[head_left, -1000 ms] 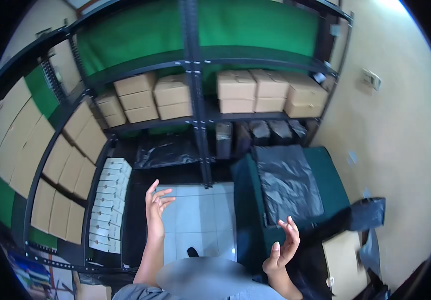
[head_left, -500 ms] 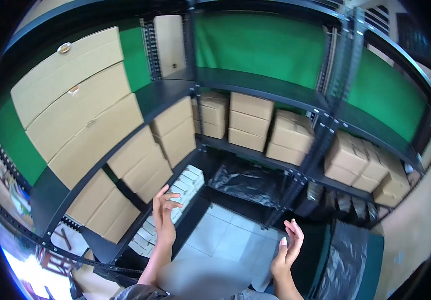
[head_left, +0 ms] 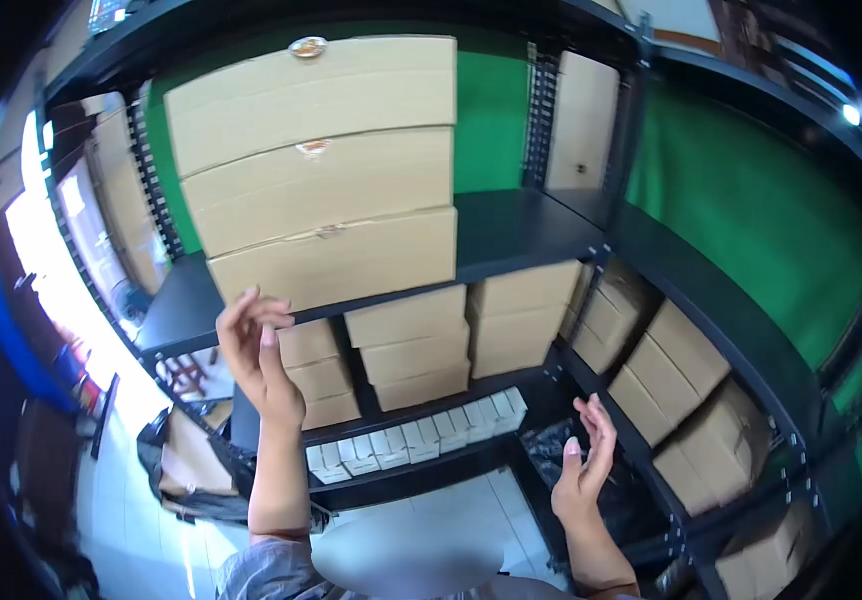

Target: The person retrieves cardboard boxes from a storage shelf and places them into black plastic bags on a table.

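Raised at the left of centre, my left hand (head_left: 259, 355) has its fingers apart and slightly curled, with nothing in it. It appears in front of the lower shelf's boxes, near the bottom of three large stacked cardboard boxes (head_left: 331, 180). My right hand (head_left: 584, 460) is also raised, thumb and fingers apart and empty, in front of a black plastic bundle (head_left: 551, 445). Between the hands, a row of small white boxes (head_left: 416, 440) stands on the lowest shelf, below stacked brown boxes (head_left: 411, 345).
Black metal shelves (head_left: 521, 235) meet in a corner, with green cloth (head_left: 751, 220) behind. More brown boxes (head_left: 671, 365) stand at the right. At the lower left, an open carton (head_left: 191, 455) with black plastic sits on the tiled floor (head_left: 136, 520), near a bright doorway.
The view has swung left, bringing the large boxes to the centre and the doorway into sight. My left hand is raised higher and farther left; both hands remain empty.
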`<state>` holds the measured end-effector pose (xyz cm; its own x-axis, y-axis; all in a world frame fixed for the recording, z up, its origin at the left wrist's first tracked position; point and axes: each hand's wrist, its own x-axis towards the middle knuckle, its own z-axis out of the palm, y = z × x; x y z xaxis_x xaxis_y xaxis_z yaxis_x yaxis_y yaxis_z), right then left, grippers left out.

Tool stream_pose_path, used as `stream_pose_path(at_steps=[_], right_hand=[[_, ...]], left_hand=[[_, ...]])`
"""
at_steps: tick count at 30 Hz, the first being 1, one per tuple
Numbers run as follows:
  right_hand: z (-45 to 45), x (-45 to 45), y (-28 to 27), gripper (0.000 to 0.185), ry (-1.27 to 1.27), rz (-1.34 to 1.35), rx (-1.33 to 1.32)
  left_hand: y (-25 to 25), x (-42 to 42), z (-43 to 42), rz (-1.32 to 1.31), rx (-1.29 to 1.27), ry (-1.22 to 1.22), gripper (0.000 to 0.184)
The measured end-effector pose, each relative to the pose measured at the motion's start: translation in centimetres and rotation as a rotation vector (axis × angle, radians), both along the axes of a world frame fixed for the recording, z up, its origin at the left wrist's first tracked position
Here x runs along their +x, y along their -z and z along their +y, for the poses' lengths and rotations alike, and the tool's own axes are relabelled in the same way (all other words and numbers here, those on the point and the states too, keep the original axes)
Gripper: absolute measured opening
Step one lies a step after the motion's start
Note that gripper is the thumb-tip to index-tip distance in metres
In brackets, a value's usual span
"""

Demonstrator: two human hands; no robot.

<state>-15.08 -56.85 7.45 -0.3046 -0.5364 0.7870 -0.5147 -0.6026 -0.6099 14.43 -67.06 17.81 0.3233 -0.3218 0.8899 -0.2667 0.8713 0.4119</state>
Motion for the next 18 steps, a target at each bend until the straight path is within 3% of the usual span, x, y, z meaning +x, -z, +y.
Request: stream_pose_path(at_steps=[6, 10, 13, 18], right_hand=[[-8.7, -1.3, -6.0, 0.039, -0.152, 0.149, -0.190], [-14.2, 1.4, -11.7, 0.038, -0.275, 0.129, -0.351], [-17.4, 4.2, -16.6, 0.037, -0.299, 0.109, -0.333], [-24.4, 7.9, -23.8, 0.050, -0.476, -0.058, -0.311]], left_hand=[[-3.1, 2.6, -0.4, 0.104, 0.080, -0.137, 0.036], [-6.3, 4.1, -0.7, 0.053, 0.087, -0.392, 0.029], [-9.1, 6.6, -2.8, -0.051, 0.084, -0.574, 0.041], [-14.0, 9.0, -6.6, -0.045, 0.185, -0.413, 0.056]])
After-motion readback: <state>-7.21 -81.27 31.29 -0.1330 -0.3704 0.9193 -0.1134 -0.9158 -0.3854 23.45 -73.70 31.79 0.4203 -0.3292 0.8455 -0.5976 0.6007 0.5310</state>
